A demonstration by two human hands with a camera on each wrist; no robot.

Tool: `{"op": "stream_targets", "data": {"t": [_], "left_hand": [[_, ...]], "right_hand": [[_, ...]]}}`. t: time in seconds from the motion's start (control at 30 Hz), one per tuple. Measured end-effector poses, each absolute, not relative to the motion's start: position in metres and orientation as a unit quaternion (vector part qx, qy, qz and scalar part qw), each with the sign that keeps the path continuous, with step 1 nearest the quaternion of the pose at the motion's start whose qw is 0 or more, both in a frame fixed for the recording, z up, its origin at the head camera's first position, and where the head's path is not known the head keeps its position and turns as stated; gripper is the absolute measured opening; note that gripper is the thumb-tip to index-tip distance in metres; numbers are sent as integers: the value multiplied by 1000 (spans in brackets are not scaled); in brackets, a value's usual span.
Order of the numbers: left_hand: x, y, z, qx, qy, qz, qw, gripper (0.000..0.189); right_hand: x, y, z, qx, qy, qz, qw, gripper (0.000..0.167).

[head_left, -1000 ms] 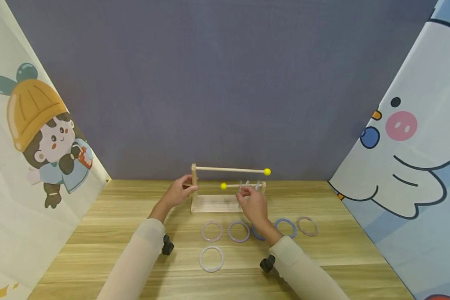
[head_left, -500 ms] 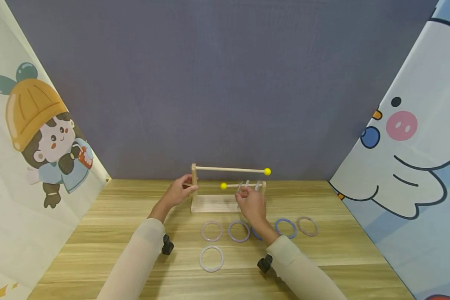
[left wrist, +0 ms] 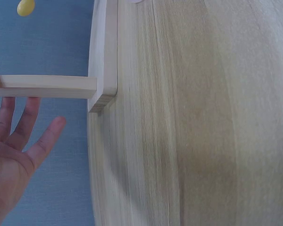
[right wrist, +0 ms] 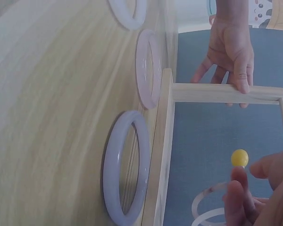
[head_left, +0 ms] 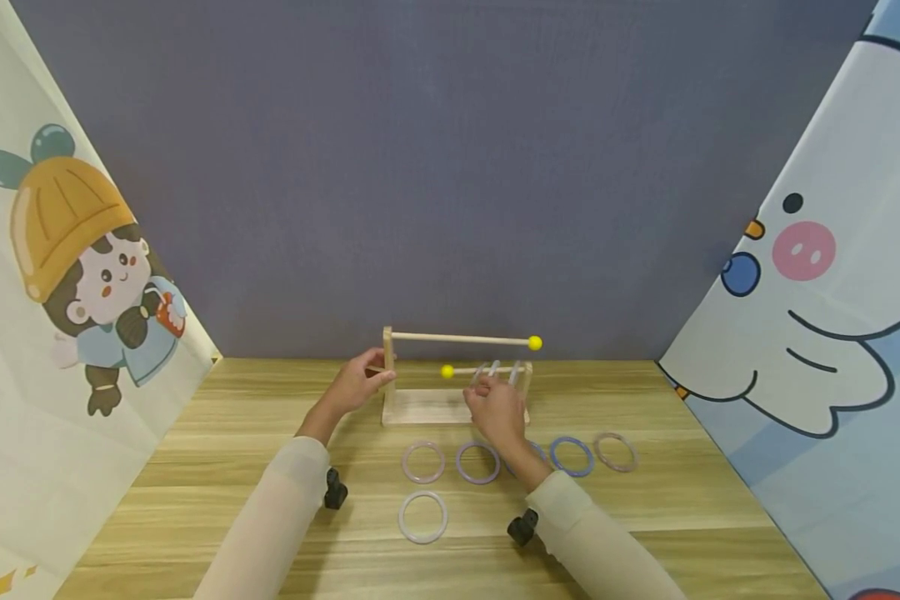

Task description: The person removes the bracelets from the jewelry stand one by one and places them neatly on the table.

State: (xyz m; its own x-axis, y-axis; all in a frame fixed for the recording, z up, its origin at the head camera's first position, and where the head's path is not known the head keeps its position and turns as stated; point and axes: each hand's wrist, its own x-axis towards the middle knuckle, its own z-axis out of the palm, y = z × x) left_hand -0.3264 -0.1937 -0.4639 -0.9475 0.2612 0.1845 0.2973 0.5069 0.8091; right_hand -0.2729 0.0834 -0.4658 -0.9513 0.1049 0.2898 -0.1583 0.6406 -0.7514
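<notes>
Left hand (head_left: 355, 387): pinches wooden post (left wrist: 47, 86). Right hand (head_left: 497, 410): half-curled beside 3 rings (head_left: 514, 375) on lower rod (head_left: 467, 372); any grip, we cannot tell. We'd best slide rings squarely, post steadied.

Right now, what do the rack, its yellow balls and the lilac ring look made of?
Rack: smooth bare wood, judging by its grain lines. Yellow balls: bright, even colour; painted wood or plastic, I can't tell. Lilac ring: glossy, perhaps resin or stone, given its highlights.
</notes>
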Motion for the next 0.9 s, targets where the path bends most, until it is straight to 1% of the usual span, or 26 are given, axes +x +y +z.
{"op": "stream_targets", "data": {"t": [0.23, 0.43, 0.63, 0.8, 0.9], "left_hand": [[-327, -194, -465, -159, -868, -469, 17, 35], [-328, -194, -466, -165, -865, -473, 16, 35], [-328, -194, -464, -164, -866, -472, 12, 34], [-330, -195, -465, -167, -868, -467, 12, 32], [-329, -195, -464, -163, -868, -469, 8, 32]], "right_hand": [[-274, 79, -468, 14, -883, 447, 140, 18], [-279, 77, -472, -3, -880, 452, 144, 20], [-281, 75, -473, -17, -865, 484, 128, 25], [-282, 73, -473, -6, -857, 501, 119, 29], [-282, 72, -473, -1, -858, 500, 119, 28]]}}
